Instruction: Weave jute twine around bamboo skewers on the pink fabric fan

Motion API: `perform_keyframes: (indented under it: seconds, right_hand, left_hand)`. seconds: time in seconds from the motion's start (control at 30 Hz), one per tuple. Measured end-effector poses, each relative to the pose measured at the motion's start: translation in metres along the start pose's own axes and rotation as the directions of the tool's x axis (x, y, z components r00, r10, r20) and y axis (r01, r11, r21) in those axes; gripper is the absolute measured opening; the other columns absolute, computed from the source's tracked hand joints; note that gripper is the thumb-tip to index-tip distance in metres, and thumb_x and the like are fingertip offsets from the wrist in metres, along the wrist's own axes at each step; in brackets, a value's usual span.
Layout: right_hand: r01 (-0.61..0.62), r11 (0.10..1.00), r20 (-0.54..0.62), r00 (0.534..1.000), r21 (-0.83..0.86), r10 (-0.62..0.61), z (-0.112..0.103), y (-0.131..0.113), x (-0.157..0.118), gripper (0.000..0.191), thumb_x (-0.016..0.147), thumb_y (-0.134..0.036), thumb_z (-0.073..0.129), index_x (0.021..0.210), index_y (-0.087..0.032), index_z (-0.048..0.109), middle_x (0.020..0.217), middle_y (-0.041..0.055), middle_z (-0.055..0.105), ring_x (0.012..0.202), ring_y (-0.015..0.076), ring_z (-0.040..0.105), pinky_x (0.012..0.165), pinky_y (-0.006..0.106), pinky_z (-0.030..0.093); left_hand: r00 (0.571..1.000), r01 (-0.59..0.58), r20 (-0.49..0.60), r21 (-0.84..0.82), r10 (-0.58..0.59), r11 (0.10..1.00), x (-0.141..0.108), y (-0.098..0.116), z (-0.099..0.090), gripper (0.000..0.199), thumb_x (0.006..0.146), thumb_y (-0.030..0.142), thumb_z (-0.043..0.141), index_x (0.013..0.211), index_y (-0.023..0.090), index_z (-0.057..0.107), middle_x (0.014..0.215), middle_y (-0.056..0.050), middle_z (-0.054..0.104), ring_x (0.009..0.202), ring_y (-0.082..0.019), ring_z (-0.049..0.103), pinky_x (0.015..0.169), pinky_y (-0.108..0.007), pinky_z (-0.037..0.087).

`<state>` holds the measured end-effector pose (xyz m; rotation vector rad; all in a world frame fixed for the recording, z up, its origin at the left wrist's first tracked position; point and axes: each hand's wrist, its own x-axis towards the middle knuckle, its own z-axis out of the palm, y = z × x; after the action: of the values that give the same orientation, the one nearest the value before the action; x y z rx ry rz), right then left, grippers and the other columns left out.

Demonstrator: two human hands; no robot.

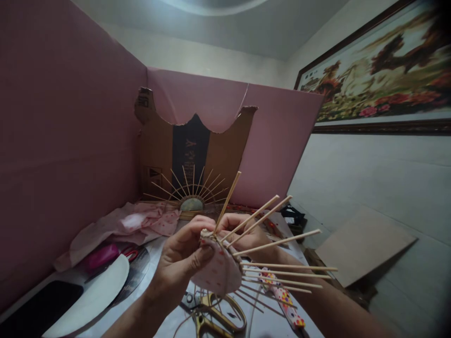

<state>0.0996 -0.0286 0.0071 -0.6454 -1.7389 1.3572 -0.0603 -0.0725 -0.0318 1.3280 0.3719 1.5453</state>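
My left hand [179,260] grips the edge of a half-round piece covered in pale cloth with red dots [220,272], thumb on its near face. Thin wooden sticks [259,221] fan out from its rim, upward and to the right. Behind the sticks, my right hand [243,232] has its fingers closed near the base of the uppermost stick [228,199]; what they pinch is hidden. Below the piece lie gold-handled scissors [225,312], with a thin brown cord looping near them. A flower-patterned handle [283,295] lies beneath the lower sticks.
At the back, a similar fan of sticks around a pale half-round centre [192,203] stands against cut cardboard [225,150]. To the left lie dotted cloth [123,227], a pink object [102,257], red-handled scissors [130,254], a white curved piece [91,300] and a black flat object [42,305].
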Motion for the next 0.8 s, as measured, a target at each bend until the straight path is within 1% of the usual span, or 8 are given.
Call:
perform_keyframes:
  seconds: [0.1, 0.2, 0.3, 0.47, 0.53, 0.63, 0.73, 0.8]
  right_hand:
    - [0.03, 0.998, 0.001, 1.0, -0.054, -0.03, -0.008, -0.007, -0.004, 0.031, 0.073, -0.04, 0.073, 0.065, -0.015, 0.058, 0.056, -0.0043, 0.049, 0.05, 0.0058, 0.039, 0.043, 0.019, 0.028]
    - [0.106, 0.991, 0.024, 0.994, -0.085, -0.104, -0.018, -0.009, -0.007, 0.03, 0.071, -0.039, 0.075, 0.065, -0.015, 0.058, 0.056, -0.0048, 0.048, 0.049, 0.0053, 0.037, 0.042, 0.018, 0.026]
    - [0.12, 0.986, 0.017, 0.993, -0.116, -0.119, -0.025, -0.011, -0.01, 0.03, 0.07, -0.037, 0.076, 0.065, -0.015, 0.058, 0.054, -0.0061, 0.046, 0.048, 0.005, 0.034, 0.042, 0.019, 0.025]
    - [0.081, 0.987, -0.001, 0.997, -0.139, -0.082, -0.031, -0.016, -0.017, 0.027, 0.071, -0.034, 0.076, 0.066, -0.014, 0.058, 0.055, -0.0057, 0.047, 0.048, 0.005, 0.035, 0.043, 0.019, 0.024]
    - [0.085, 0.983, -0.006, 0.996, -0.161, -0.087, -0.033, -0.016, -0.019, 0.027, 0.072, -0.034, 0.075, 0.067, -0.014, 0.059, 0.056, -0.0051, 0.048, 0.049, 0.0054, 0.036, 0.043, 0.019, 0.025]
    - [0.123, 0.971, 0.002, 0.992, -0.207, -0.126, -0.033, -0.016, -0.019, 0.026, 0.074, -0.035, 0.072, 0.067, -0.014, 0.06, 0.055, -0.0043, 0.048, 0.049, 0.0063, 0.038, 0.043, 0.02, 0.025]
    - [0.158, 0.969, 0.028, 0.987, -0.19, -0.155, -0.03, -0.018, -0.018, 0.027, 0.074, -0.036, 0.073, 0.064, -0.014, 0.06, 0.055, -0.0042, 0.048, 0.05, 0.0065, 0.038, 0.043, 0.02, 0.027]
    - [0.168, 0.971, 0.031, 0.986, -0.172, -0.165, -0.029, -0.02, -0.016, 0.028, 0.074, -0.037, 0.073, 0.063, -0.014, 0.059, 0.056, -0.0039, 0.048, 0.051, 0.0066, 0.038, 0.044, 0.02, 0.027]
  left_hand:
    - [0.999, -0.04, 0.023, 0.038, 0.039, 0.998, 0.001, 0.0, 0.001, 0.019, 0.081, 0.021, 0.066, 0.098, 0.03, 0.07, 0.107, -0.001, 0.054, 0.097, -0.012, 0.054, 0.084, -0.017, 0.044]
    - [0.997, -0.073, 0.033, 0.071, 0.071, 0.995, 0.002, 0.0, 0.003, 0.017, 0.083, 0.021, 0.064, 0.098, 0.028, 0.07, 0.106, -0.002, 0.053, 0.1, -0.013, 0.053, 0.086, -0.017, 0.044]
    - [0.996, -0.088, 0.027, 0.073, 0.086, 0.993, 0.003, 0.0, 0.004, 0.017, 0.082, 0.022, 0.066, 0.097, 0.028, 0.07, 0.103, -0.002, 0.054, 0.102, -0.013, 0.052, 0.088, -0.017, 0.043]
    - [0.999, -0.006, -0.042, 0.051, 0.008, 0.999, 0.0, 0.0, 0.003, 0.02, 0.078, 0.023, 0.07, 0.097, 0.031, 0.072, 0.106, 0.0, 0.058, 0.091, -0.01, 0.055, 0.077, -0.012, 0.045]
    - [0.999, 0.003, -0.051, 0.049, 0.0, 0.999, -0.001, 0.0, 0.003, 0.02, 0.078, 0.023, 0.07, 0.096, 0.031, 0.072, 0.103, 0.001, 0.06, 0.087, -0.009, 0.056, 0.074, -0.011, 0.045]
    - [1.0, 0.011, -0.02, 0.051, -0.01, 0.999, -0.002, -0.001, 0.002, 0.021, 0.079, 0.023, 0.069, 0.098, 0.032, 0.072, 0.102, 0.002, 0.061, 0.087, -0.008, 0.057, 0.076, -0.011, 0.046]
    - [0.998, 0.06, 0.023, 0.045, -0.061, 0.997, -0.002, -0.001, 0.001, 0.03, 0.083, 0.023, 0.065, 0.109, 0.037, 0.067, 0.108, 0.002, 0.063, 0.091, -0.009, 0.058, 0.081, -0.012, 0.046]
    - [0.996, 0.064, 0.055, 0.057, -0.067, 0.996, 0.0, 0.001, 0.002, 0.029, 0.084, 0.022, 0.064, 0.109, 0.037, 0.067, 0.108, 0.002, 0.062, 0.092, -0.009, 0.058, 0.081, -0.012, 0.045]
